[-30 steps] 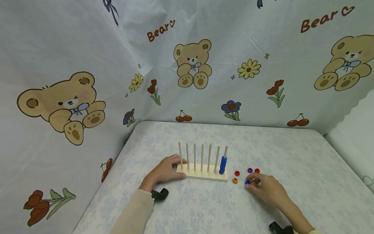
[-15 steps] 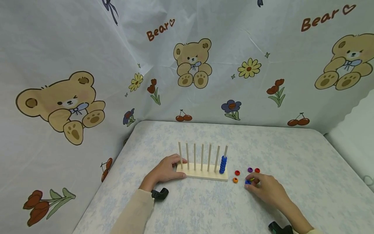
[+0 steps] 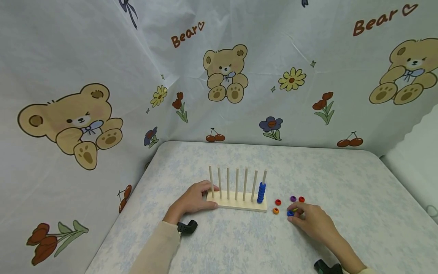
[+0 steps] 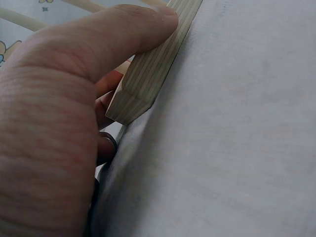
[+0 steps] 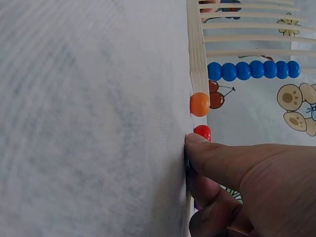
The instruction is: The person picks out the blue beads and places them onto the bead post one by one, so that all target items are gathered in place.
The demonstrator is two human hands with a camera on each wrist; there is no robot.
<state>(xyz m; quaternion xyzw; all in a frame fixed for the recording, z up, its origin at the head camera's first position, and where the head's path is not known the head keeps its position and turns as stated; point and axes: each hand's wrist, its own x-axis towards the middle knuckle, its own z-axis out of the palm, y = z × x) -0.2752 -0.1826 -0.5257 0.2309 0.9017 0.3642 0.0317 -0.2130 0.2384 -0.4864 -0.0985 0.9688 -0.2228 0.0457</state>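
A pale wooden peg rack [image 3: 239, 204] with several upright rods stands on the table. Its rightmost rod carries a stack of blue beads [image 3: 261, 193]; the other rods are bare. My left hand [image 3: 196, 198] grips the rack's left end, thumb along the front edge of the base, as the left wrist view also shows. Right of the rack, my right hand [image 3: 313, 220] pinches a loose blue bead [image 3: 290, 213] between thumb and index finger, low at the tabletop. A yellow bead [image 3: 295, 209] lies partly hidden under its fingers. In the right wrist view the thumb covers the blue bead.
Between the rack and my right hand lie a red bead [image 3: 278, 202] and an orange bead [image 3: 275, 211]. Just beyond the fingers are a purple bead [image 3: 293, 198] and another red bead [image 3: 301, 199]. A bear-printed curtain [image 3: 226, 114] hangs behind the table.
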